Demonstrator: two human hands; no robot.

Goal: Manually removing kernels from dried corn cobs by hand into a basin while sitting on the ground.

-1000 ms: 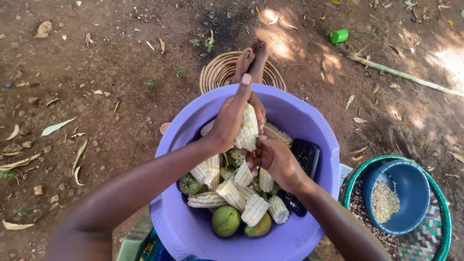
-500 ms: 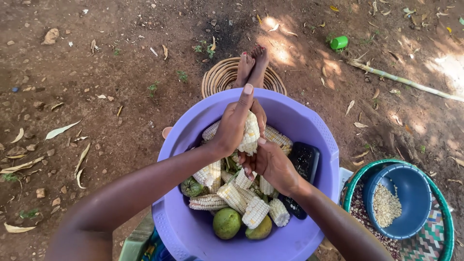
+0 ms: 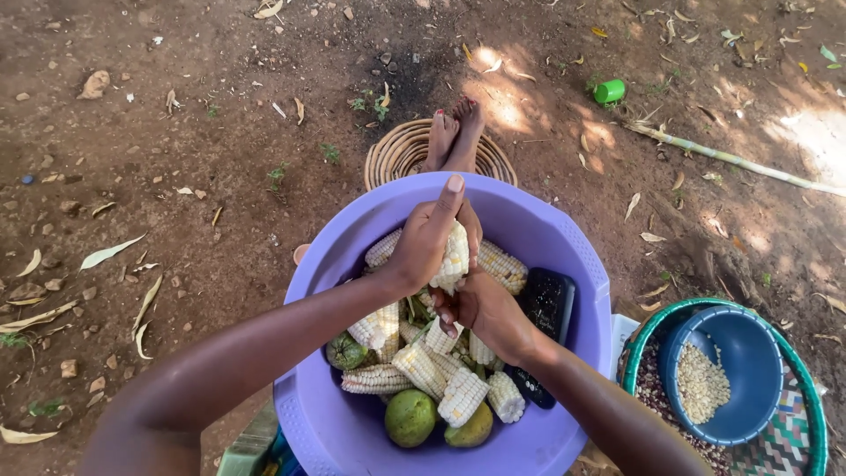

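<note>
A large purple plastic basin (image 3: 582, 256) sits in front of me, holding several pale corn cob pieces (image 3: 414, 366), two green round fruits (image 3: 411, 416) and a black phone (image 3: 548, 304). My left hand (image 3: 425, 242) grips the upper end of a white corn cob (image 3: 456, 257) held upright over the basin. My right hand (image 3: 480, 308) closes around the same cob's lower end, right under the left hand. My bare feet (image 3: 454, 137) rest beyond the basin on a round woven mat (image 3: 397, 154).
At the lower right a green-rimmed woven tray (image 3: 806, 388) holds a blue bowl (image 3: 758, 335) with loose corn kernels (image 3: 702, 383). Bare dirt with dry leaves surrounds me. A green cup (image 3: 609, 91) and a long pale stalk (image 3: 731, 159) lie on the ground beyond.
Both hands stay on the corn cob over the basin, shifting only slightly. The view has tilted a little, so the basin sits lower in the picture.
</note>
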